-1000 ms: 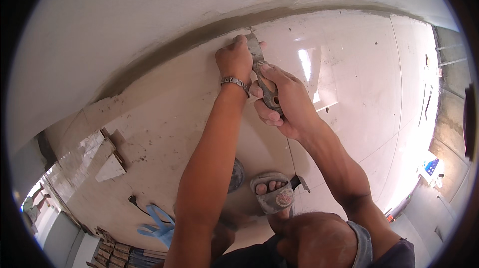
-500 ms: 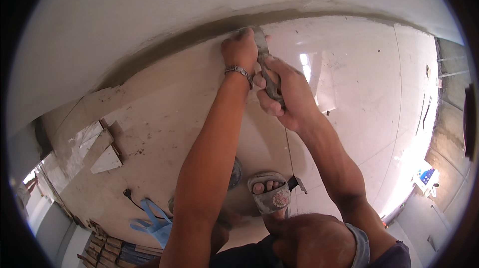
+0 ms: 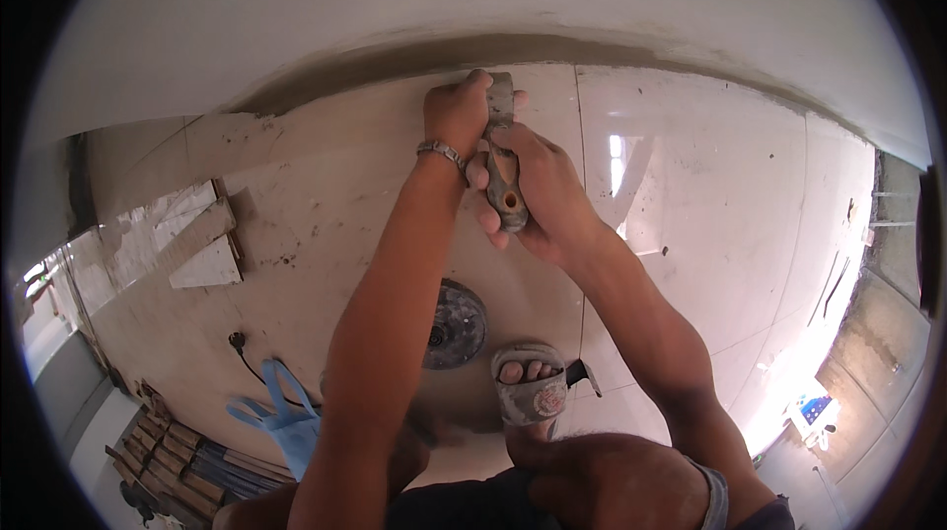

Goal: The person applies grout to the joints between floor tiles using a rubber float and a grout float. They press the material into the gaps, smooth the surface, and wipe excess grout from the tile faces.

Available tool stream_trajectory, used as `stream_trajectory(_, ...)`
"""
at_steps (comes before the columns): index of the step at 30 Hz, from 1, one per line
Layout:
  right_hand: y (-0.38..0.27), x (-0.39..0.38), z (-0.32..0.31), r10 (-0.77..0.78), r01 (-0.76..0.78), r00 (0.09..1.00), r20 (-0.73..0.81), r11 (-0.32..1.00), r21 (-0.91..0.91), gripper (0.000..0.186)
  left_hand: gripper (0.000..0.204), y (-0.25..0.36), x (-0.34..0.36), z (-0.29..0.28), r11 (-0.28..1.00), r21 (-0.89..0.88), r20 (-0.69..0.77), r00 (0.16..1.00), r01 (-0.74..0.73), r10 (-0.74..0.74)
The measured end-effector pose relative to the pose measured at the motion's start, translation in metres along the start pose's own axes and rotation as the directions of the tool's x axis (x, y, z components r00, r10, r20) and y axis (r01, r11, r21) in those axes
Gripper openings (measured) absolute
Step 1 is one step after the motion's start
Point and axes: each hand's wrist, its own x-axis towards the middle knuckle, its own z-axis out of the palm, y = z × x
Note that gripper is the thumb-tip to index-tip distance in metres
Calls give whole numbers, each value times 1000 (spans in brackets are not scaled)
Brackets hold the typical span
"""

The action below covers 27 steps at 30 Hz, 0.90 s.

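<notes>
My right hand [image 3: 547,180] is closed round the handle of a putty knife [image 3: 509,171], whose end has a hole in it. The flat grey blade points away from me, just short of a damp grey-brown mortar band [image 3: 395,63] along the foot of the white wall. My left hand [image 3: 457,117], with a bracelet on its wrist, is closed at the blade. Its thumb lies along the blade's left edge, and a fingertip shows past the right edge. What lies under the blade is hidden.
Between my forearms sits a round, dusty dark disc [image 3: 456,325], beside my sandalled foot [image 3: 530,384]. Cut tile pieces [image 3: 209,249] lie at left. Nearer are a black plug [image 3: 237,340], a light-blue bag [image 3: 286,426] and stacked wooden strips [image 3: 163,461]. Pale glossy tiles [image 3: 710,234] cover the floor.
Both hands and the putty knife have come slightly back from the wall and toward the left of the view. The view has shifted, showing more of the dark disc.
</notes>
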Motion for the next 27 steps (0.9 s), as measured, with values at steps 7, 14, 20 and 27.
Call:
stream_trajectory(7, -6, 0, 8, -5, 5, 1000, 12, 1000, -14, 22, 35, -1, 7, -9, 1000, -23, 48, 999, 1, 0)
stream_trajectory(14, -4, 3, 1, 11, -11, 1000, 14, 1000, 6, 22, 40, 3, -2, -1, 999, -34, 25, 1000, 14, -13)
stream_trajectory(20, 0, 11, 2, -66, 66, 997, 49, 998, 0, 21, 36, 10, 2, -3, 998, -66, 48, 999, 9, -5)
stream_trajectory(27, 20, 2, 11, -2, 2, 1000, 20, 1000, 14, 21, 45, -16, 14, -31, 989, -144, 201, 980, 26, 3)
